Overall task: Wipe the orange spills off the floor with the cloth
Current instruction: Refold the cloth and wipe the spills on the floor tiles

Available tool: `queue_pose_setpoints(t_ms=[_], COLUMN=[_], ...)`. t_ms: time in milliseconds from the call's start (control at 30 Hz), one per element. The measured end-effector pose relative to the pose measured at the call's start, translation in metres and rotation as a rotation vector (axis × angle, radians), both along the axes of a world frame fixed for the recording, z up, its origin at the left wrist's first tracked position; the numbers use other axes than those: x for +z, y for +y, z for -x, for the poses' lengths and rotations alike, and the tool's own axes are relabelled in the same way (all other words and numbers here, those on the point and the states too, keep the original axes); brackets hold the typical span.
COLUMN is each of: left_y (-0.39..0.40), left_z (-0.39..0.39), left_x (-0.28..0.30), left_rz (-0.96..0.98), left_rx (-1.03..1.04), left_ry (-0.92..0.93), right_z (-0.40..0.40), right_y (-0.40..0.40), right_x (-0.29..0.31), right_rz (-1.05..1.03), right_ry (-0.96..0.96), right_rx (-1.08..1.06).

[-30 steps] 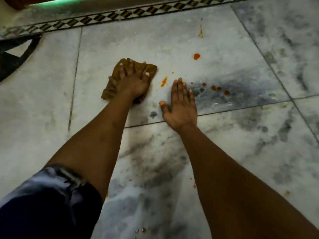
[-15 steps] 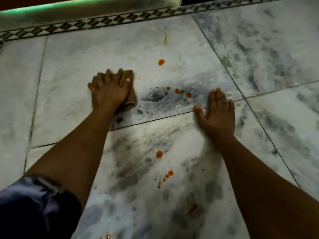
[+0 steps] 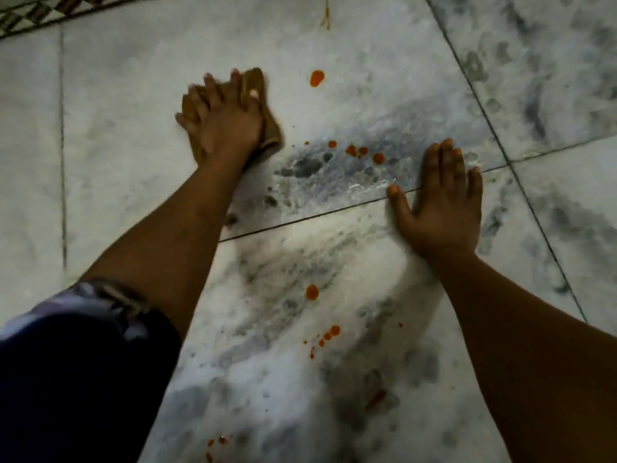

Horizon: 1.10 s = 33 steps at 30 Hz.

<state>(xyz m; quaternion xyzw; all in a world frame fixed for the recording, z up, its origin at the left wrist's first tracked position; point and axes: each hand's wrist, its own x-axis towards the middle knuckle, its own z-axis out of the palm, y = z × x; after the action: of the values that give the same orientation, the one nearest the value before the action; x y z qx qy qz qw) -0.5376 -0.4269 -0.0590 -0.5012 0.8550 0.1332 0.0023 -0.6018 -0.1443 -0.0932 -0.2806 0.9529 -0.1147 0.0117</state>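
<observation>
A brown cloth [image 3: 271, 133] lies bunched on the marble floor under my left hand [image 3: 223, 125], which presses it down with fingers spread over it. Orange spills dot the floor: one drop [image 3: 317, 77] just right of the cloth, a row of drops [image 3: 362, 152] between my hands, a single drop [image 3: 312, 291] nearer me, and a small cluster [image 3: 329, 334] below that. My right hand [image 3: 440, 202] rests flat on the floor, fingers straight, across a tile joint.
A thin orange streak [image 3: 326, 18] marks the far tile and a dark orange smear [image 3: 375, 397] lies close to me. A patterned border strip [image 3: 40, 15] runs along the top left. My dark trouser leg [image 3: 76, 379] fills the lower left.
My right hand shifted from beside the cloth out to the right. My left hand slid the cloth right, over the orange smear that lay next to it. The view tilted down.
</observation>
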Motion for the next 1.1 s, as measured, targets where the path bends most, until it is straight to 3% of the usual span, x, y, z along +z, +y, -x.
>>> queue_pose_setpoints(t_ms=[100, 200, 267, 367, 467, 567, 733, 867, 1000, 1100], left_y=[0.028, 0.069, 0.07, 0.031, -0.003, 0.018, 0.127, 0.126, 0.11, 0.102], left_z=[0.022, -0.021, -0.055, -0.054, -0.001, 0.032, 0.006, 0.03, 0.068, 0.043], left_x=[-0.002, -0.005, -0.006, -0.006, -0.004, -0.004, -0.011, -0.012, -0.006, -0.005], left_rz=[0.004, 0.08, 0.123, 0.13, 0.093, 0.072, 0.117, 0.066, 0.102, 0.141], left_rx=[-0.103, -0.338, -0.384, -0.214, 0.0, 0.01, -0.275, -0.332, -0.75, -1.098], left_ry=[0.008, -0.002, -0.03, -0.055, -0.052, -0.02, 0.01, 0.02, -0.026, -0.005], right_z=[0.0, 0.0, 0.0, 0.0, 0.0, 0.0, -0.001, -0.002, -0.001, 0.0], right_y=[0.0, -0.001, -0.001, 0.0, -0.001, -0.001, -0.001, -0.002, -0.002, 0.0], right_x=[0.003, 0.004, 0.005, 0.004, 0.004, 0.004, 0.005, 0.004, 0.004, 0.004], right_rz=[-0.004, -0.012, -0.011, -0.006, 0.0, -0.002, 0.01, 0.002, 0.006, 0.006], right_ry=[-0.009, -0.029, -0.033, -0.034, -0.031, -0.027, -0.032, -0.028, -0.03, -0.041], right_rx=[-0.001, 0.007, 0.008, 0.003, 0.003, -0.004, -0.011, -0.016, -0.015, -0.01])
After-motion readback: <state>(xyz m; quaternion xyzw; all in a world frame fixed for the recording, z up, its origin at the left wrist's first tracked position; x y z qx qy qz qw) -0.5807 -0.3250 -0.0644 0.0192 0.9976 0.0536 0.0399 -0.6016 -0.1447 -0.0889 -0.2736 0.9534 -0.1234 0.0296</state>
